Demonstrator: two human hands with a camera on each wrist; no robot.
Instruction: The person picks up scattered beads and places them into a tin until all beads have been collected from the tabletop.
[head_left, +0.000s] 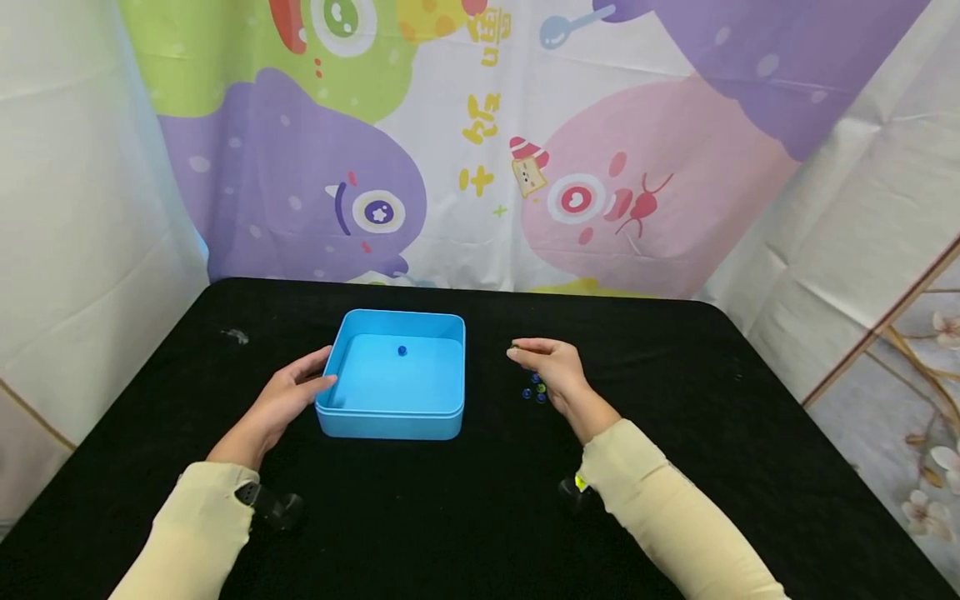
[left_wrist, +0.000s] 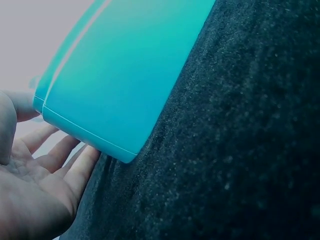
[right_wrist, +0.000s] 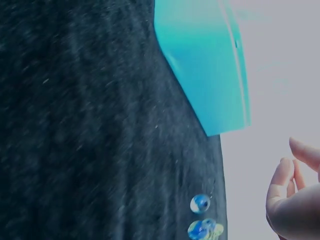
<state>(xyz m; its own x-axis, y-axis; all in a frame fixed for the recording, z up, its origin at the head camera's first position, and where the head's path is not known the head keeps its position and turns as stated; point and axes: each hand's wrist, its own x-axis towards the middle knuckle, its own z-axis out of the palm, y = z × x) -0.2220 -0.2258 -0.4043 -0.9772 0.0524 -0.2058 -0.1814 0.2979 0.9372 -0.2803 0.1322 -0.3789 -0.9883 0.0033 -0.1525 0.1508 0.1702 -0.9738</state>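
A square light-blue plastic box (head_left: 390, 426) stands on the black cloth, one blue marble (head_left: 402, 351) lying on its floor. My left hand (head_left: 288, 396) holds the box by its left side, thumb at the rim and fingers along the outer wall (left_wrist: 115, 85). To the right of the box, my right hand (head_left: 555, 372) is raised over the cloth and pinches a small dark marble (head_left: 514, 347) between thumb and fingertips; the fingers mostly hide it. Several blue and greenish glass marbles (head_left: 527, 393) lie below that hand, also seen as a clear-blue marble (right_wrist: 200, 203) in the right wrist view.
Black cloth (head_left: 480, 517) covers the table. A small clear scrap (head_left: 236, 336) lies at the far left. Behind the table hangs a cartoon-printed curtain (head_left: 465, 233), with white drapes (head_left: 82, 208) at the sides. Each wrist wears a dark camera (head_left: 279, 508).
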